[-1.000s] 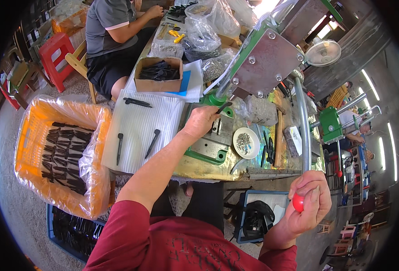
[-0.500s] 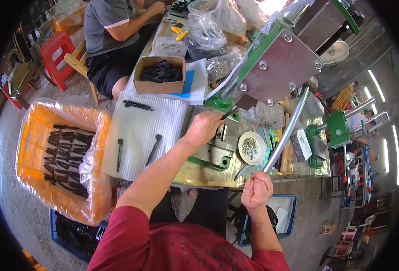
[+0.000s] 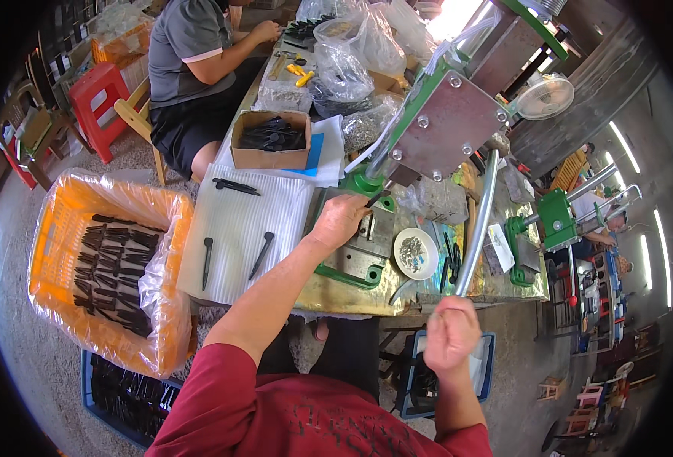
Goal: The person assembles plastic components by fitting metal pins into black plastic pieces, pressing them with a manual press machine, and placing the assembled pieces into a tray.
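My left hand (image 3: 339, 219) is closed on a thin black piece (image 3: 374, 199), keeping it under the head of a green hand press (image 3: 449, 126). Its fingers hover just over the steel block (image 3: 374, 236) on the press base. My right hand (image 3: 452, 333) is wrapped round the lower end of the press's long metal lever (image 3: 480, 225). Between the two hands stands a white bowl (image 3: 430, 266) of small metal parts. Several black handle-like pieces (image 3: 260, 255) lie on a white foam sheet (image 3: 234, 221) to the left.
An orange crate (image 3: 47, 255), lined with plastic, holds rows of black pieces. Behind the foam sheet is a cardboard box (image 3: 269, 158) of black parts. A second green press (image 3: 557, 217) stands at right. Another person (image 3: 192, 46) sits at the far left side of the table.
My right hand has moved slightly right and nearer to me, with the lever's end. The lever stands steeper in view. My left hand stays at the press with the black piece.
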Motion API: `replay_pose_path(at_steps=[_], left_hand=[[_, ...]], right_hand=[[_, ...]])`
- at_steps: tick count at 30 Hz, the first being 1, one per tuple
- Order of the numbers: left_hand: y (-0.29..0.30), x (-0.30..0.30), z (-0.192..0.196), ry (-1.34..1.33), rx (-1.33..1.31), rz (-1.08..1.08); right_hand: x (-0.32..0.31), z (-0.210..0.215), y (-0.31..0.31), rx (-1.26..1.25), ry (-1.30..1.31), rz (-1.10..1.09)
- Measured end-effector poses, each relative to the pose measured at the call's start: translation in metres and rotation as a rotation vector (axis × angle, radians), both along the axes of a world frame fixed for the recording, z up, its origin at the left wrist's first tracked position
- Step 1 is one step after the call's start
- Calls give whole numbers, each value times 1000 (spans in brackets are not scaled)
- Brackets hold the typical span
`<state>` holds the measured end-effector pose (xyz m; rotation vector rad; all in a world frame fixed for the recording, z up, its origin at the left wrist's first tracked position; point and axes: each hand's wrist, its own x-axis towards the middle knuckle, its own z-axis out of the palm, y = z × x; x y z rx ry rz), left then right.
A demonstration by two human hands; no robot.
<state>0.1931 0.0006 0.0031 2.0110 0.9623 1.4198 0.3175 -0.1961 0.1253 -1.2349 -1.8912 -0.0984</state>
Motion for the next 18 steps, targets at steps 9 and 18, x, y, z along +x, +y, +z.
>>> replay_pose_path(at_steps=[9,18], left_hand=[[-1,-2,3,-10,-16,3],[-5,-3,6,-12,-31,0]], right_hand=[[-9,72,-22,-251,297,-59],[-10,72,-22,-245,256,-67]])
